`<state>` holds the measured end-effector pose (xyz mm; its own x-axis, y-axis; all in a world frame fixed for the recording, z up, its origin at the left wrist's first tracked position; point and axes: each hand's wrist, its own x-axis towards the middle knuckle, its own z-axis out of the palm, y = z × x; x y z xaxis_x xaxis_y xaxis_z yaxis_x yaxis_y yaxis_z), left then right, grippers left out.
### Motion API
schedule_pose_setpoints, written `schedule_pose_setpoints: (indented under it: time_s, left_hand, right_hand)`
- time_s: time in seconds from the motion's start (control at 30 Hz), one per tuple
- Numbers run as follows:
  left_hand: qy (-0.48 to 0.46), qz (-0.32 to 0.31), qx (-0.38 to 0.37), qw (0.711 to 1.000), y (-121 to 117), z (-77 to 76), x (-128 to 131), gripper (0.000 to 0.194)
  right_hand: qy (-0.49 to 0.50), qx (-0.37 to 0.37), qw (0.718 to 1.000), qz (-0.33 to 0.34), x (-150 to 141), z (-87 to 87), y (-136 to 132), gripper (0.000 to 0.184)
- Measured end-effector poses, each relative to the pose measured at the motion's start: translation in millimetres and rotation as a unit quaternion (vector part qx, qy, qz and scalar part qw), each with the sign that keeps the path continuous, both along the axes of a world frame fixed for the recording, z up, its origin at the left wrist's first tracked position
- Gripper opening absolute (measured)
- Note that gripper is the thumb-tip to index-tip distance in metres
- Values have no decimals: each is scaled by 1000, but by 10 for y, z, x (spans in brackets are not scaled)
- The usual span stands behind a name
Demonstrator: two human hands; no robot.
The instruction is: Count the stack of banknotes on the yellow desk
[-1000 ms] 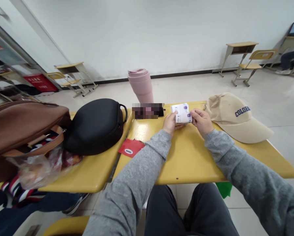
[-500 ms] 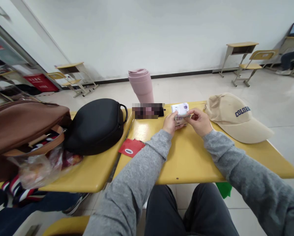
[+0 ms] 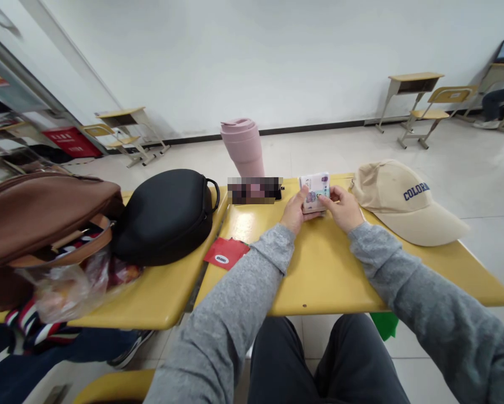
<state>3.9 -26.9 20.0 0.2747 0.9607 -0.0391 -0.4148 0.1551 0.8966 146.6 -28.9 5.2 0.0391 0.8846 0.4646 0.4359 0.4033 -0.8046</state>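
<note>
A small stack of white printed cards (image 3: 315,184) is held above the yellow desk (image 3: 319,269), with purple figures and a teal patch on the top face. My left hand (image 3: 293,212) is closed on the stack's left side, thumb over the front and fingers beneath. At the right edge, my right hand (image 3: 345,209) grips the cards with its thumb on the face. Too small to read is most of the print. A red pouch or packet (image 3: 224,253) with a white oval label lies by my left forearm.
Behind the cards stand a pink tumbler (image 3: 242,147) and a dark, partly blurred-out item (image 3: 278,191). A beige cap (image 3: 403,202) rests at right. On the adjoining desk are a black case (image 3: 163,216), a brown bag (image 3: 50,213) and a plastic bag (image 3: 67,292).
The cards are now squared into one upright stack facing me, where before one card stuck up behind the others. My right thumb has moved onto the front face.
</note>
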Motion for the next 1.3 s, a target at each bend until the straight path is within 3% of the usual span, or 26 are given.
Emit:
schedule_pose_setpoints:
  time_s: [0.17, 0.27, 0.43, 0.63, 0.93, 1.13, 1.3]
  left_hand:
    - [-1, 6, 25, 1000, -43, 16, 37, 36]
    - [-11, 17, 23, 1000, -58, 38, 50, 34]
    - [-22, 23, 13, 999, -67, 93, 23, 31]
    - [-49, 43, 4, 998, -24, 98, 17, 27]
    - [-88, 78, 48, 992, 45, 18, 60, 29]
    - [-69, 42, 39, 996, 15, -28, 104, 30]
    - [-68, 48, 28, 996, -3, -19, 116, 30]
  right_hand:
    - [-44, 116, 991, -47, -27, 67, -75, 17]
    - [-41, 140, 988, -43, -42, 85, -99, 18]
    - [10, 50, 999, 18, -35, 88, -87, 35]
    - [68, -21, 995, 68, -37, 60, -65, 35]
    - [228, -185, 936, 195, -74, 5, -27, 41]
    - [239, -212, 929, 188, -111, 6, -67, 38]
    - [250, -238, 919, 191, -115, -3, -65, 35]
